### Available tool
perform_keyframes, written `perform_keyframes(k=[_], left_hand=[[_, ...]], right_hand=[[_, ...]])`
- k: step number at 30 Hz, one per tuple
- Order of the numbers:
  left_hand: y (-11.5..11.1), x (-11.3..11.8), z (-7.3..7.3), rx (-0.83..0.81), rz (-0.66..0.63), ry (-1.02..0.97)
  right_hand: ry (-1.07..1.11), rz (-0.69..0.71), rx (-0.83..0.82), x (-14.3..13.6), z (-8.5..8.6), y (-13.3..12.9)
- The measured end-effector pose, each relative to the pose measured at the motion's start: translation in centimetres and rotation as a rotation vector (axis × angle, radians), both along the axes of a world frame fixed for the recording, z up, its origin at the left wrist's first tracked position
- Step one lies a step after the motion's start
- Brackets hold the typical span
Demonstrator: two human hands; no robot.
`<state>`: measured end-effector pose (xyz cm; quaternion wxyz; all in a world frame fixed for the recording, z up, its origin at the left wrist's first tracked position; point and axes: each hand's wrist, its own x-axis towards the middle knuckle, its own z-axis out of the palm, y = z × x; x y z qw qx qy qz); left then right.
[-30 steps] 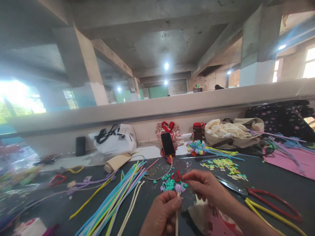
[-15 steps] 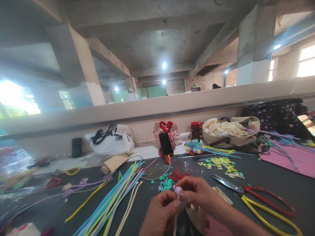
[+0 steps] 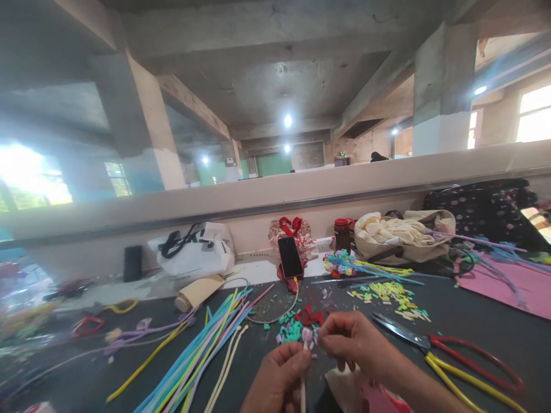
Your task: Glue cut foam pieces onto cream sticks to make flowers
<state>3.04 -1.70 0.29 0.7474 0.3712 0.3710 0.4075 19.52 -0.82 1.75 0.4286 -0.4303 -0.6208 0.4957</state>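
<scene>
My left hand (image 3: pixel 279 376) pinches a cream stem (image 3: pixel 303 393), which stands upright between thumb and fingers. On the stem's top sits a small lilac flower head (image 3: pixel 307 334). Just right of it is my right hand (image 3: pixel 357 341), thumb and fingertips drawn together and apart from the flower. Whatever those fingertips hold, if anything, is too small to make out. Behind the hands lie small teal pieces (image 3: pixel 288 332) and red pieces (image 3: pixel 310 314) on the dark table (image 3: pixel 340 304).
Large scissors (image 3: pixel 424 343) with red and yellow handles lie at the right. Long pastel stems (image 3: pixel 202 350) lie at the left. Behind are a phone (image 3: pixel 290 257) on a cable, a bunch of small flowers (image 3: pixel 340 263), yellow pieces (image 3: pixel 390 295) and a cloth-filled basket (image 3: pixel 400 252).
My right hand has come off the lilac flower head and moved slightly right. The left hand keeps hold of the stem, which now shows more clearly. The view has tilted slightly upward.
</scene>
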Motion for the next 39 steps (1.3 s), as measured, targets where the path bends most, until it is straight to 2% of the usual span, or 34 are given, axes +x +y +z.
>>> perform_keyframes(k=[4, 11, 14, 16, 19, 23, 25, 29, 32, 36, 39], left_hand=[[0.5, -0.7, 0.4, 0.038, 0.059, 0.087], [1.4, -2.7, 0.9, 0.129, 0.155, 0.106], [1.5, -3.0, 1.0, 0.119, 0.154, 0.114], [1.6, -3.0, 1.0, 0.089, 0.146, 0.107], [1.7, -2.5, 0.7, 0.067, 0.133, 0.084], [1.0, -1.0, 0.1, 0.057, 0.017, 0.106], [0.3, -0.1, 0.0, 0.065, -0.031, 0.142], [-1.1, 1.9, -0.3, 0.102, -0.05, 0.232], [-1.3, 3.1, -1.1, 0.073, -0.114, 0.323], [-0.7, 3.9, -2.5, 0.073, -0.11, 0.375], [-0.3, 4.0, -3.2, 0.087, -0.089, 0.39]], right_hand=[[-0.063, -0.01, 0.053, 0.7, 0.2, -0.1], [-0.212, 0.098, 0.235, 0.4, 0.5, -0.8], [-0.226, 0.117, 0.216, 0.6, 1.1, -1.2], [-0.227, 0.06, 0.204, 1.5, 1.6, -1.5], [-0.292, -0.127, 0.21, 3.9, 1.9, -2.7], [-0.522, -0.376, 0.18, 6.7, 0.1, -6.2], [-0.7, -0.45, 0.255, 7.1, -1.3, -8.0], [-1.007, -0.386, 0.265, 6.1, -3.5, -9.6], [-1.098, -0.354, 0.275, 5.1, -3.8, -9.3], [-0.972, -0.321, 0.233, 5.6, -3.2, -8.3], [-0.622, -0.267, 0.104, 8.0, -2.8, -7.7]])
